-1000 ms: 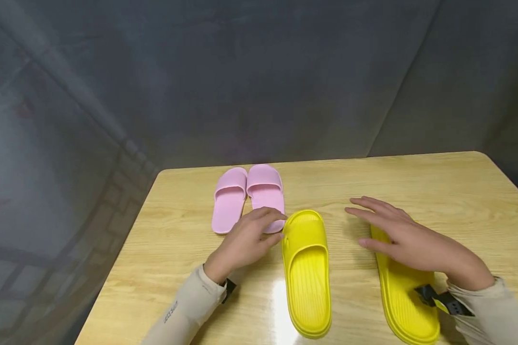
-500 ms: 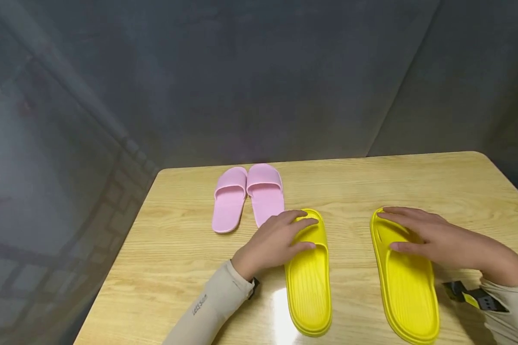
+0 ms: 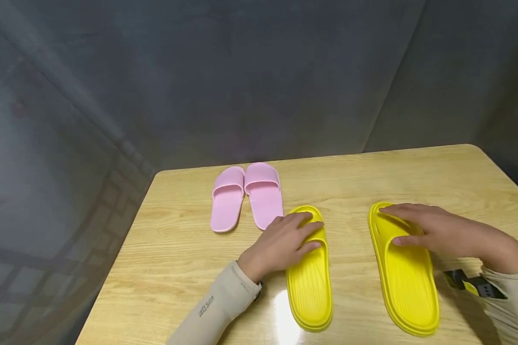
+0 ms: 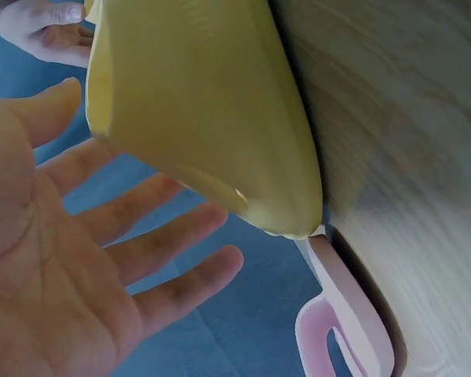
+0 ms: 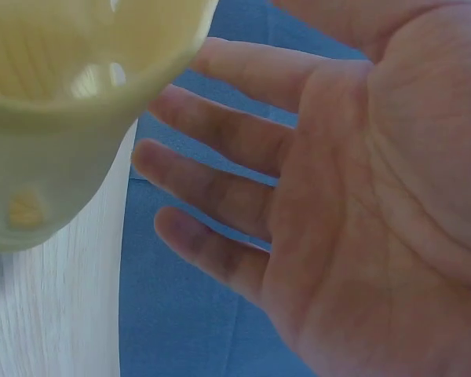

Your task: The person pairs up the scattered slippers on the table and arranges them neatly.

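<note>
Two yellow slide slippers lie apart on the wooden table, toes toward its far side. My left hand (image 3: 280, 244) reaches over the left yellow slipper (image 3: 309, 292), its fingertips above the strap. In the left wrist view the left hand's fingers (image 4: 161, 267) are spread and extended beside the strap. My right hand (image 3: 442, 230) is over the strap of the right yellow slipper (image 3: 412, 290), the thumb by the strap's opening. Those fingers look extended in the right wrist view, with the tips at the edge of the yellow slipper (image 5: 55, 149).
A pair of pink slippers (image 3: 227, 206) stands side by side at the back left of the table (image 3: 168, 268), close to the left yellow slipper. Dark grey fabric (image 3: 263, 86) hangs behind the table's far edge. A black band (image 3: 475, 287) is on the right wrist.
Both hands have moved right: the left from beside the pink slippers to over the left yellow slipper, the right to the right slipper's strap. The slippers keep their places; the view shifts slightly.
</note>
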A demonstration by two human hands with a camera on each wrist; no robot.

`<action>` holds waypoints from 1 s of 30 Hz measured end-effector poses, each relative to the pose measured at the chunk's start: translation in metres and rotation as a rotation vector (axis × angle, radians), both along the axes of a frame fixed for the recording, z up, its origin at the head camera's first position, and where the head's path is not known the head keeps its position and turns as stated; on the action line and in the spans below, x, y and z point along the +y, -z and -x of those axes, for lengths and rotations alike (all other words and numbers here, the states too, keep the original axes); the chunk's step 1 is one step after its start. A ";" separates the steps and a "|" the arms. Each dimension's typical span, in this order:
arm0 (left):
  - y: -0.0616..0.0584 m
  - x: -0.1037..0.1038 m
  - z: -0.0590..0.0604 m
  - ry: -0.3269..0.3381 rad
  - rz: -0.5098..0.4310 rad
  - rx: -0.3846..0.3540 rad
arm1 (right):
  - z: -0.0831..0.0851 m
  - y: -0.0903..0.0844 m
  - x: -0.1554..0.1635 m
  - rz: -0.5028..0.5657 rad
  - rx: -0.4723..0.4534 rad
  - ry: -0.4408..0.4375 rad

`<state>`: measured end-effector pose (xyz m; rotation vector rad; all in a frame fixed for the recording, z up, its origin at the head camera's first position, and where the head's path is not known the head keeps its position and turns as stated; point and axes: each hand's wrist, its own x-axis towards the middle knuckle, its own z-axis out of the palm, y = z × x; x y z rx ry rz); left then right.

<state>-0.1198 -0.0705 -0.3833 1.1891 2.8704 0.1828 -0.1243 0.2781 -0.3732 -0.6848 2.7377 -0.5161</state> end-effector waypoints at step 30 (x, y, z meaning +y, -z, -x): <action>0.008 -0.003 0.006 0.008 -0.089 -0.205 | 0.001 0.004 -0.006 0.056 -0.192 0.018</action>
